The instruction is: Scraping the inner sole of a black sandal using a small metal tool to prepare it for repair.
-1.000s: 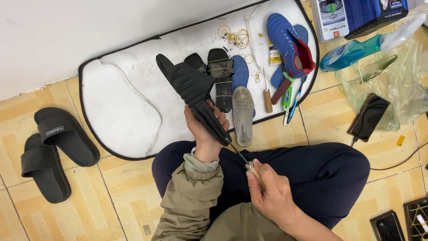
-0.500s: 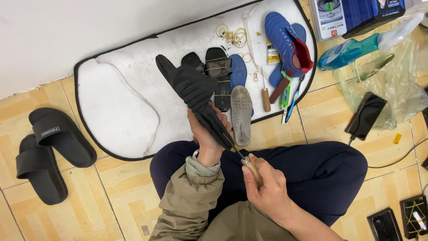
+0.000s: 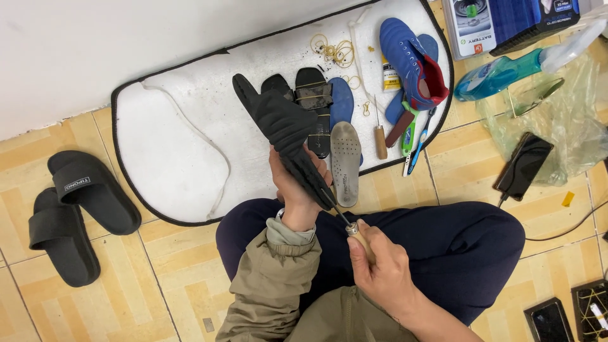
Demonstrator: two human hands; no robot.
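Note:
My left hand (image 3: 294,180) grips a black knitted shoe (image 3: 278,126) around its heel end, sole turned up, toe pointing away over the white mat (image 3: 171,152). My right hand (image 3: 383,272) is closed on the wooden handle of an awl (image 3: 354,234). The awl's metal tip touches the shoe's heel edge just below my left fingers. Both hands are above my lap, in dark blue trousers.
On the mat lie a grey insole (image 3: 345,161), a black sandal (image 3: 313,107), a blue shoe (image 3: 411,63), a second wooden-handled awl (image 3: 380,136), a glue tube and rubber bands. Two black slides (image 3: 73,209) sit left. A phone (image 3: 524,166), teal bottle and plastic bag lie right.
The awl tip stays at the shoe's heel while my right hand has shifted slightly along it. The shoe and my left hand are nearly where they were.

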